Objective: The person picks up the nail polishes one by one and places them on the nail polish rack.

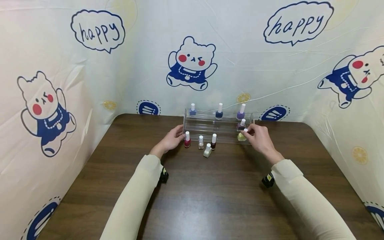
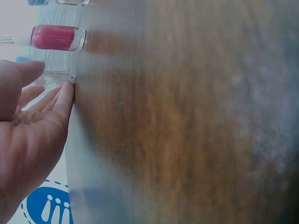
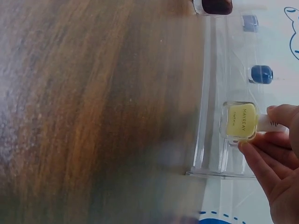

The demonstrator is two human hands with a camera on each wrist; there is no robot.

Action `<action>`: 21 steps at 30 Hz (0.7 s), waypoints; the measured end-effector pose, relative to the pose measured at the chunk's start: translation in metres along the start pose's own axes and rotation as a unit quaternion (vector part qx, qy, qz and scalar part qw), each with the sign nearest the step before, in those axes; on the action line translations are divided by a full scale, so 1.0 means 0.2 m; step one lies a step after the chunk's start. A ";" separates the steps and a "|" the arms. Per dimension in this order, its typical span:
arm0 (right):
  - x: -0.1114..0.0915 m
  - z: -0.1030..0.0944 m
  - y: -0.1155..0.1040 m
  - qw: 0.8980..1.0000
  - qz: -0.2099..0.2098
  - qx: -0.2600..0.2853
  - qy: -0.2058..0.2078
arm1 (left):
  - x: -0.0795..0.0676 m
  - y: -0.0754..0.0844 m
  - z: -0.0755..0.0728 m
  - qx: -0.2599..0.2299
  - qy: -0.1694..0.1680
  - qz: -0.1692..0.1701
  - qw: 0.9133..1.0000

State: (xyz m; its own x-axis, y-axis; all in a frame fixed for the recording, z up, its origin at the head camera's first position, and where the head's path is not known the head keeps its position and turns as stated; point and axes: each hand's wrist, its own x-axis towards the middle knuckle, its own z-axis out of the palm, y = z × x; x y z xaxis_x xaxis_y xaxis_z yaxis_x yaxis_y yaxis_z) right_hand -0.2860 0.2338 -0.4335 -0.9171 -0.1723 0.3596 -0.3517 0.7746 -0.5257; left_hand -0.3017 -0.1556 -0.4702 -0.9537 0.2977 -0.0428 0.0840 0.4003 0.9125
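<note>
A clear stepped acrylic rack (image 1: 198, 127) stands at the back of the table. My right hand (image 1: 260, 137) pinches a yellow nail polish bottle (image 3: 242, 121) by its white cap, at the rack's lowest tier near the right end. My left hand (image 1: 171, 138) is at the rack's left end, its fingers fairly straight with fingertips at the corner in the left wrist view. On the top tier are a light blue polish (image 1: 192, 110), a dark blue one (image 1: 219, 113) and a purple one (image 1: 241, 114). A dark purple polish (image 1: 241, 126) sits one tier lower, behind the yellow bottle.
In front of the rack stand a red polish (image 1: 187, 141), a glittery pale one (image 1: 200, 143), a dark red one (image 1: 213, 144) and a whitish one (image 1: 207, 151). Behind the wooden table (image 1: 192, 200) hangs a printed cloth (image 1: 144, 66).
</note>
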 end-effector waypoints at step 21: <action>0.00 0.04 0.02 1.000 0.028 -0.010 -0.011 | 0.00 0.00 0.00 0.005 -0.001 -0.002 1.000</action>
State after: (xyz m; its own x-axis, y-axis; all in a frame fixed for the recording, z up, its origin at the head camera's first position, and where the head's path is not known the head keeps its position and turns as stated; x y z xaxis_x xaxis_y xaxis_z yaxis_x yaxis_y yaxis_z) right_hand -0.2896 0.2318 -0.4420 -0.9391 -0.1428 0.3125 -0.2967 0.7954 -0.5284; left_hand -0.3021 -0.1558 -0.4700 -0.9534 0.2981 -0.0473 0.0830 0.4095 0.9085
